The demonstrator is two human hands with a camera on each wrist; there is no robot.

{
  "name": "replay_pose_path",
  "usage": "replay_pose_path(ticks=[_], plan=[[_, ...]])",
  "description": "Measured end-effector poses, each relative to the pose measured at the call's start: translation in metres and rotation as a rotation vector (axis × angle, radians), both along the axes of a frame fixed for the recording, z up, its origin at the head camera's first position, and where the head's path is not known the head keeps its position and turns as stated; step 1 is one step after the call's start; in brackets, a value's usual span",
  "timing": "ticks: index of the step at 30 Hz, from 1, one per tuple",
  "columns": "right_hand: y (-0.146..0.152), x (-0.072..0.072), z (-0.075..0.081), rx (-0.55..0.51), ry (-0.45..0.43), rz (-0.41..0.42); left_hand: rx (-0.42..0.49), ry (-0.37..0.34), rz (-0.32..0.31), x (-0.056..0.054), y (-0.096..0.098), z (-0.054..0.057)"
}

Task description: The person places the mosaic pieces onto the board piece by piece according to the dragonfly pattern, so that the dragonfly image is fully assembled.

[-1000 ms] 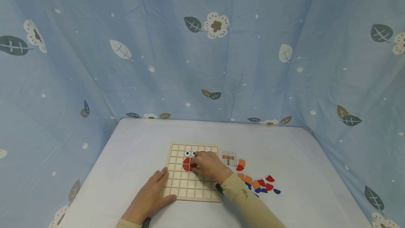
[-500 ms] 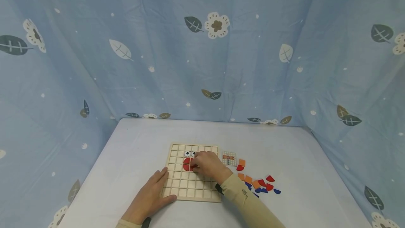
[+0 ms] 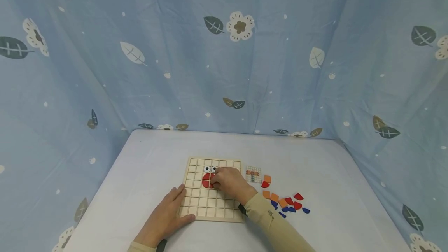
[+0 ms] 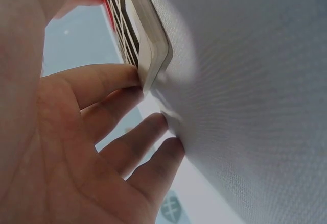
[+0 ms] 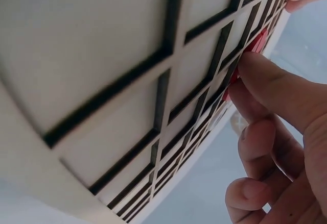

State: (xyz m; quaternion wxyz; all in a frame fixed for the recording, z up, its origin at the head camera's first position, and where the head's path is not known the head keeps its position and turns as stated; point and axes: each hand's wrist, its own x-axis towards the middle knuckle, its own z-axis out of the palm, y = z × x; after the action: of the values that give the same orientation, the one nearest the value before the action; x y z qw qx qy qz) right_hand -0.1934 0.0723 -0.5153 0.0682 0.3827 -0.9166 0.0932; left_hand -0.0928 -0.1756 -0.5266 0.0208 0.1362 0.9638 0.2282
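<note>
A wooden grid board [image 3: 212,202] lies on the white table. My left hand [image 3: 164,214] is at its left side, fingers extended, and the left wrist view shows fingertips right at the board's edge [image 4: 156,45]. Over the board's middle, my right hand [image 3: 231,182] pinches a red quarter-circle piece [image 5: 235,75] between thumb and index finger, down at the grid cells. Other red pieces [image 3: 205,181] sit in cells just left of those fingertips. Above them are two round eye pieces [image 3: 207,169], the right one partly covered by the right hand. This hand also hides part of the board's right side.
Right of the board lies a small pattern card [image 3: 253,174]. Near it are loose orange squares [image 3: 267,179], red quarter-circles [image 3: 298,196] and blue half-circles [image 3: 306,210], several in all, some close to the right sleeve [image 3: 271,217]. A blue patterned curtain [image 3: 224,69] stands behind the table.
</note>
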Motion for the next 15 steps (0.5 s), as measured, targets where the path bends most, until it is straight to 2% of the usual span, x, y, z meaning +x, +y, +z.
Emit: replay_pose_path(ticks=[15], plan=[[0.013, 0.002, -0.002, -0.054, -0.016, -0.031, 0.0, 0.009, 0.0, 0.0, 0.0, -0.001]])
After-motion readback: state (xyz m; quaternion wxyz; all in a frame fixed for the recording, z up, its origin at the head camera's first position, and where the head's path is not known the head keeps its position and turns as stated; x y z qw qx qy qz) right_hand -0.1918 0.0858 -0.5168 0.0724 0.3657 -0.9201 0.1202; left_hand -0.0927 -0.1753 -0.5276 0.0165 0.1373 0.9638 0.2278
